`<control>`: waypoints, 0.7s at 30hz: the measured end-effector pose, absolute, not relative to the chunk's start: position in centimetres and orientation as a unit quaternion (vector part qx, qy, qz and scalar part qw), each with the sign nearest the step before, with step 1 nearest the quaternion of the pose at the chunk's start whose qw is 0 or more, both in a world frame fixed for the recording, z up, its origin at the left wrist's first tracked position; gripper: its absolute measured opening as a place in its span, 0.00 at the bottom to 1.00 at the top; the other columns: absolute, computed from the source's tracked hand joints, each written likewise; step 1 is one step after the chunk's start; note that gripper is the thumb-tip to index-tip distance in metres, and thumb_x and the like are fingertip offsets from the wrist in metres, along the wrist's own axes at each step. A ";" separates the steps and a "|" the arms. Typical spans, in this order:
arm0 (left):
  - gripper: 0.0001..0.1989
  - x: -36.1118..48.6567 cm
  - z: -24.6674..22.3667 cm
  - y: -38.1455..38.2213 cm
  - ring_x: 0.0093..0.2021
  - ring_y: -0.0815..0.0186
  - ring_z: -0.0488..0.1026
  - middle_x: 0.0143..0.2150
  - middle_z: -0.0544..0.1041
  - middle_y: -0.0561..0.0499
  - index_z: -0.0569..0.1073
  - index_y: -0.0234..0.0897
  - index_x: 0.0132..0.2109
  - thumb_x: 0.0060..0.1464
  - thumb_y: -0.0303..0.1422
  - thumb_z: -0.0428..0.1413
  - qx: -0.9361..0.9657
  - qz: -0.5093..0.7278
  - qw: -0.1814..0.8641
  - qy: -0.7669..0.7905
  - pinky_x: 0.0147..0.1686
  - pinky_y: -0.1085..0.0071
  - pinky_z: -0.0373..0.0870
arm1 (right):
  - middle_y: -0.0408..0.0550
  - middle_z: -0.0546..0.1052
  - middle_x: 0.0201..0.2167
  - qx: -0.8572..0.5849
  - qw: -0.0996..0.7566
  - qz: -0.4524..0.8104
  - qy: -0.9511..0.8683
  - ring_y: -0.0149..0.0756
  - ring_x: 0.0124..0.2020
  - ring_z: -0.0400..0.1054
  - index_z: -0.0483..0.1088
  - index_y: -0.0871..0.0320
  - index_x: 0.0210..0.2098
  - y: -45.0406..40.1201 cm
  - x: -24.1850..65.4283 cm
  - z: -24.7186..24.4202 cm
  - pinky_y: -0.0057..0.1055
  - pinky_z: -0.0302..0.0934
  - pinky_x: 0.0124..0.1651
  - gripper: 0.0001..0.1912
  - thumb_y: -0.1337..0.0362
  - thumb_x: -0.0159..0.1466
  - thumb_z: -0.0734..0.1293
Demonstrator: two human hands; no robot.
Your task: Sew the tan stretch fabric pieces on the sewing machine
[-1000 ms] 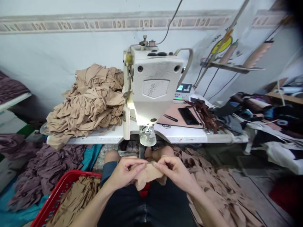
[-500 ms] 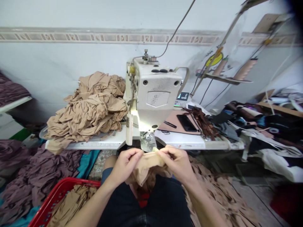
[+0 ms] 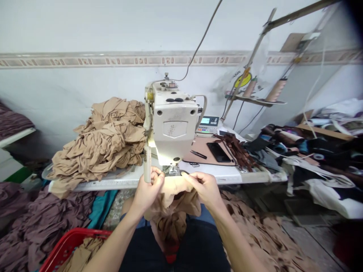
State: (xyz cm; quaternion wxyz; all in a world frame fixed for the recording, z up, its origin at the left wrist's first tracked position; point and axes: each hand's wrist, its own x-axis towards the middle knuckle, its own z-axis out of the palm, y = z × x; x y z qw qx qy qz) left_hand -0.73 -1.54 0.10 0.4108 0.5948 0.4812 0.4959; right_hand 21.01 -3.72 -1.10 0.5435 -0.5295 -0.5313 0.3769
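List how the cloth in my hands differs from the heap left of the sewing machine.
Size: the held cloth is far smaller than the heap.
Support: the held cloth is pinched by the left hand and right hand; the heap rests on the table.
Pose: the held cloth hangs down; the heap is piled up.
Shared: both are tan fabric.

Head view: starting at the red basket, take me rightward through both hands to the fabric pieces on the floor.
Red basket → left hand → held tan cloth → right hand → brownish fabric pieces on the floor.
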 end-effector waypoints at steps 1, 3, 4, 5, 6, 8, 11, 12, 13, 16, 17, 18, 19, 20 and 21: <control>0.08 -0.6 0.0 -1.4 0.26 0.70 0.61 0.25 0.62 0.60 0.73 0.38 0.38 0.59 0.37 0.61 0.590 0.502 0.414 0.477 0.28 0.75 0.58 | 0.42 0.68 0.18 -0.528 0.547 0.376 -0.529 0.34 0.23 0.60 0.71 0.57 0.20 -3.5 21.1 -1.3 0.32 0.55 0.29 0.28 0.43 0.63 0.75; 0.08 -0.2 -0.2 -1.1 0.26 0.70 0.60 0.26 0.60 0.61 0.72 0.38 0.39 0.60 0.37 0.60 0.584 0.512 0.418 0.472 0.29 0.75 0.58 | 0.42 0.69 0.18 -0.526 0.552 0.373 -0.528 0.35 0.24 0.60 0.72 0.57 0.20 -3.0 21.3 -1.6 0.32 0.56 0.29 0.28 0.41 0.62 0.75; 0.08 -0.1 -0.3 -0.9 0.26 0.70 0.60 0.26 0.59 0.61 0.72 0.38 0.39 0.60 0.37 0.60 0.582 0.515 0.420 0.469 0.29 0.75 0.58 | 0.43 0.69 0.19 -0.526 0.554 0.370 -0.529 0.35 0.24 0.61 0.72 0.57 0.21 -2.8 21.3 -1.7 0.32 0.56 0.30 0.28 0.41 0.62 0.75; 0.08 0.0 -0.3 -0.7 0.26 0.70 0.60 0.26 0.58 0.62 0.71 0.38 0.40 0.60 0.37 0.61 0.579 0.519 0.423 0.466 0.29 0.75 0.58 | 0.43 0.69 0.19 -0.527 0.555 0.366 -0.529 0.35 0.25 0.61 0.73 0.57 0.21 -2.6 21.4 -1.7 0.32 0.56 0.30 0.28 0.40 0.62 0.75; 0.09 0.1 -0.4 -0.5 0.25 0.70 0.59 0.25 0.57 0.62 0.71 0.38 0.40 0.60 0.38 0.61 0.576 0.522 0.428 0.462 0.29 0.75 0.58 | 0.43 0.69 0.19 -0.529 0.556 0.363 -0.529 0.35 0.25 0.60 0.73 0.58 0.21 -2.4 21.5 -1.8 0.32 0.56 0.30 0.29 0.39 0.61 0.75; 0.12 0.3 -0.5 -0.2 0.25 0.70 0.58 0.25 0.57 0.63 0.70 0.38 0.41 0.59 0.40 0.63 0.571 0.526 0.438 0.453 0.29 0.75 0.57 | 0.42 0.68 0.19 -0.532 0.558 0.357 -0.528 0.35 0.25 0.60 0.73 0.58 0.21 -2.3 21.6 -1.8 0.32 0.56 0.30 0.29 0.39 0.61 0.75; 0.15 0.3 -0.8 0.0 0.24 0.71 0.58 0.24 0.57 0.64 0.70 0.38 0.42 0.59 0.43 0.64 0.569 0.526 0.448 0.446 0.28 0.75 0.57 | 0.42 0.68 0.19 -0.530 0.549 0.363 -0.535 0.34 0.25 0.59 0.75 0.59 0.22 -2.5 21.7 -2.1 0.31 0.56 0.30 0.29 0.39 0.62 0.75; 0.16 0.2 -1.0 0.0 0.23 0.71 0.58 0.24 0.57 0.64 0.70 0.38 0.43 0.60 0.43 0.64 0.567 0.525 0.450 0.447 0.28 0.75 0.58 | 0.41 0.68 0.19 -0.529 0.546 0.367 -0.536 0.34 0.25 0.59 0.75 0.59 0.22 -2.6 21.7 -2.3 0.31 0.56 0.30 0.30 0.39 0.62 0.75; 0.16 0.1 -1.4 -0.2 0.23 0.71 0.59 0.23 0.58 0.64 0.70 0.39 0.44 0.61 0.44 0.64 0.566 0.525 0.450 0.449 0.28 0.75 0.59 | 0.41 0.68 0.19 -0.529 0.544 0.373 -0.533 0.33 0.25 0.59 0.74 0.60 0.22 -2.8 21.8 -2.7 0.31 0.55 0.30 0.30 0.39 0.63 0.75; 0.17 -1.2 -3.1 -0.9 0.26 0.69 0.66 0.25 0.66 0.60 0.72 0.38 0.45 0.65 0.48 0.61 0.571 0.521 0.434 0.462 0.30 0.74 0.63 | 0.42 0.70 0.19 -0.536 0.557 0.389 -0.501 0.34 0.24 0.61 0.75 0.59 0.22 -3.6 22.0 -4.6 0.31 0.57 0.30 0.31 0.37 0.61 0.75; 0.18 -1.9 -3.8 -1.2 0.27 0.68 0.68 0.27 0.69 0.59 0.72 0.38 0.45 0.66 0.49 0.60 0.576 0.517 0.424 0.470 0.31 0.74 0.64 | 0.43 0.73 0.21 -0.538 0.563 0.394 -0.488 0.36 0.26 0.65 0.77 0.60 0.25 -4.0 22.1 -5.4 0.31 0.60 0.31 0.30 0.37 0.60 0.76; 0.18 -2.8 -4.6 -1.5 0.28 0.68 0.69 0.28 0.71 0.57 0.73 0.37 0.45 0.66 0.49 0.59 0.584 0.509 0.412 0.480 0.31 0.74 0.65 | 0.46 0.77 0.24 -0.541 0.570 0.395 -0.476 0.39 0.28 0.69 0.79 0.60 0.28 -4.4 22.2 -6.3 0.32 0.63 0.33 0.29 0.36 0.59 0.77; 0.18 -3.7 -5.4 -1.7 0.28 0.67 0.70 0.27 0.72 0.57 0.74 0.37 0.44 0.66 0.49 0.59 0.594 0.498 0.397 0.491 0.32 0.74 0.66 | 0.48 0.80 0.28 -0.544 0.579 0.391 -0.465 0.42 0.30 0.72 0.81 0.60 0.33 -5.0 22.1 -7.1 0.33 0.66 0.35 0.29 0.37 0.58 0.78; 0.19 -4.7 -6.1 -1.9 0.28 0.67 0.69 0.27 0.71 0.57 0.75 0.36 0.43 0.66 0.49 0.60 0.604 0.486 0.380 0.504 0.32 0.74 0.65 | 0.50 0.82 0.30 -0.549 0.587 0.382 -0.456 0.44 0.32 0.73 0.82 0.60 0.36 -5.6 21.9 -7.9 0.34 0.68 0.36 0.29 0.37 0.58 0.78; 0.18 -5.8 -6.6 -2.0 0.27 0.68 0.68 0.26 0.70 0.58 0.76 0.36 0.42 0.66 0.49 0.60 0.614 0.474 0.362 0.516 0.31 0.74 0.65 | 0.50 0.82 0.30 -0.555 0.594 0.371 -0.448 0.44 0.32 0.74 0.82 0.59 0.36 -6.3 21.6 -8.5 0.34 0.68 0.35 0.29 0.37 0.59 0.77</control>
